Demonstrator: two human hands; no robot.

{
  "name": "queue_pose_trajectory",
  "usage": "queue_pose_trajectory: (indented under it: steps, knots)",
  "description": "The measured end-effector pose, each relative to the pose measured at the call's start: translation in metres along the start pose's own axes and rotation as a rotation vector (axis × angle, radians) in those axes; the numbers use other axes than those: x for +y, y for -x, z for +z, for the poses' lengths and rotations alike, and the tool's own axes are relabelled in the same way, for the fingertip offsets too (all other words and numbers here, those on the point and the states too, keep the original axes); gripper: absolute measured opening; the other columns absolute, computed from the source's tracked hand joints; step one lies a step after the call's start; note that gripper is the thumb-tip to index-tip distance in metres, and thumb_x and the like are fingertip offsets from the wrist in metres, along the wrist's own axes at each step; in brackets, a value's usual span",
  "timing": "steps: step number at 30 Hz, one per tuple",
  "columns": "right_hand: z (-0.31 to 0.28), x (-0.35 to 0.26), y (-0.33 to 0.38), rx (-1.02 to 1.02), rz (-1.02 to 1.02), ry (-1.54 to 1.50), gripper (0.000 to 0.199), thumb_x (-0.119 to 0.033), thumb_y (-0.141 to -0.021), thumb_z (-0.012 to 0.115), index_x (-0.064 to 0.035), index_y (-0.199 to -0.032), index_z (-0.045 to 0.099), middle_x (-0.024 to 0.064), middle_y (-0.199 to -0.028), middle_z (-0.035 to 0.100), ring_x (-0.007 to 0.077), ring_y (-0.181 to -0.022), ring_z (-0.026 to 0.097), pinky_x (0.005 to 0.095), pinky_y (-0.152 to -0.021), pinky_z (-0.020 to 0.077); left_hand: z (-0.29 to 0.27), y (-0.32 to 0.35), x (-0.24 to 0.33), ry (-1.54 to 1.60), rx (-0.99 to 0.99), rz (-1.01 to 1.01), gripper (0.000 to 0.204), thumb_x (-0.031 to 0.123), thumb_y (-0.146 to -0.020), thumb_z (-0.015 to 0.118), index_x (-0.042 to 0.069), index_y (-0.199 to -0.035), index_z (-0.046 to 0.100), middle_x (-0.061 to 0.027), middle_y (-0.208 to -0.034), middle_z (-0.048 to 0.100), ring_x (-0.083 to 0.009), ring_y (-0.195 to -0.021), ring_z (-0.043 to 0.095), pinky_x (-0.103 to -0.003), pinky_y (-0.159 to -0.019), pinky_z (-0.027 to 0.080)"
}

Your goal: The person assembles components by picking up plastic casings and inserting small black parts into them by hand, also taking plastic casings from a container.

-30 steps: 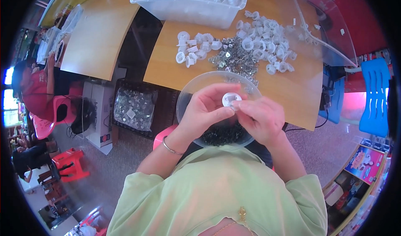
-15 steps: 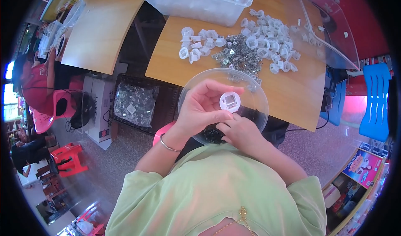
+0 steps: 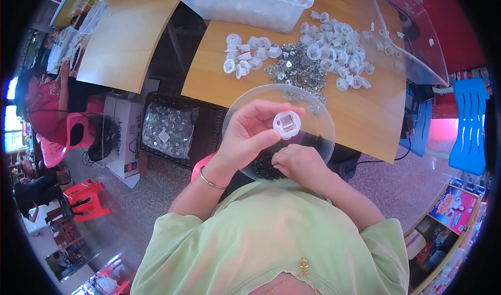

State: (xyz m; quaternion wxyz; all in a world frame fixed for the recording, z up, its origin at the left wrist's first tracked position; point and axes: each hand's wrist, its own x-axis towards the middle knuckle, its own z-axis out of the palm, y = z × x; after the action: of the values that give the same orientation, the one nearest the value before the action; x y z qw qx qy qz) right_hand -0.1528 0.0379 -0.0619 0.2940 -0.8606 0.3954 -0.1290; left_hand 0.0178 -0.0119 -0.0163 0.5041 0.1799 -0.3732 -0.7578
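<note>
Wooden desk (image 3: 360, 112) ahead of you, pale brown top, front edge curving with the lens. On it: a scatter of small white plastic caps (image 3: 334, 50), a heap of little grey metal pieces (image 3: 295, 70) in the middle of them, a clear plastic bin (image 3: 245, 8) full of more white parts at the far edge, and a clear plastic sheet or lid (image 3: 412, 39) to the right. A second wooden desk (image 3: 125, 39) stands to the left. Below the desk, a black crate holding a clear bag of metal parts (image 3: 169, 130). Grey speckled floor, red plastic stools lower left, a blue plastic chair (image 3: 472, 123) to the right.

Your left hand (image 3: 248, 136) pinches a small round white plastic cap (image 3: 287, 124) between thumb and fingertips, over a clear round plastic dish (image 3: 318, 107) on your lap. The cap's open face points up toward you, showing a square recess; it is round, so no clear long axis. It looks clean, glossy, translucent white.

Your right hand (image 3: 297, 162) is curled loosely, low at the dish's near rim, fingertips down among dark small parts; whether it grips anything, cannot tell.
</note>
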Motion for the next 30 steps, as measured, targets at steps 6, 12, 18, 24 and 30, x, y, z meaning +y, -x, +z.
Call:
queue_pose_trajectory:
  steps: [6,12,18,24,30]
  knots:
    - [-0.008,-0.002,0.001,0.023,0.046,-0.180,0.016,-0.009,-0.075,0.063,-0.0105,-0.091,0.063,0.0077,-0.078,0.062,0.0247,-0.071,0.061,0.0351,-0.064,0.0495,0.001,0.000,0.003,-0.013,0.033,0.006,0.037,0.012,-0.085,0.062,0.001,-0.119,0.050,-0.0260,-0.117,0.054,-0.0219,-0.097,0.061,-0.031,-0.080,0.052]
    - [-0.050,-0.014,-0.003,0.074,0.135,-0.555,0.019,-0.004,-0.079,0.061,-0.0048,-0.097,0.063,0.0099,-0.084,0.065,0.0204,-0.072,0.063,0.0303,-0.066,0.0504,-0.005,0.002,0.001,-0.038,0.038,0.016,0.041,0.013,-0.085,0.063,0.001,-0.121,0.047,-0.0250,-0.115,0.055,-0.0236,-0.096,0.062,-0.030,-0.080,0.052]
    - [-0.076,-0.019,0.001,0.316,0.303,-1.120,0.021,0.001,-0.085,0.057,0.0022,-0.106,0.060,0.0083,-0.093,0.066,0.0122,-0.082,0.063,0.0237,-0.073,0.0513,-0.004,0.000,0.002,0.034,0.023,-0.001,0.046,0.012,-0.084,0.064,0.002,-0.125,0.045,-0.0229,-0.115,0.055,-0.0225,-0.094,0.062,-0.029,-0.079,0.052]
    - [-0.090,-0.019,0.000,0.416,0.305,-1.180,0.021,0.003,-0.085,0.056,0.0031,-0.105,0.058,0.0135,-0.094,0.066,0.0123,-0.077,0.063,0.0235,-0.069,0.0518,-0.009,0.002,-0.002,0.063,0.065,-0.019,0.047,0.009,-0.083,0.064,0.004,-0.125,0.044,-0.0188,-0.117,0.054,-0.0195,-0.095,0.058,-0.028,-0.079,0.051]
    - [-0.091,-0.019,0.000,0.452,0.328,-1.195,0.012,0.003,-0.084,0.056,0.0029,-0.097,0.058,0.0169,-0.092,0.066,0.0127,-0.072,0.062,0.0234,-0.065,0.0517,-0.009,0.002,-0.008,0.133,0.042,0.001,0.029,0.015,-0.090,0.056,0.005,-0.114,0.044,-0.0191,-0.117,0.050,-0.0224,-0.098,0.059,-0.031,-0.083,0.051]
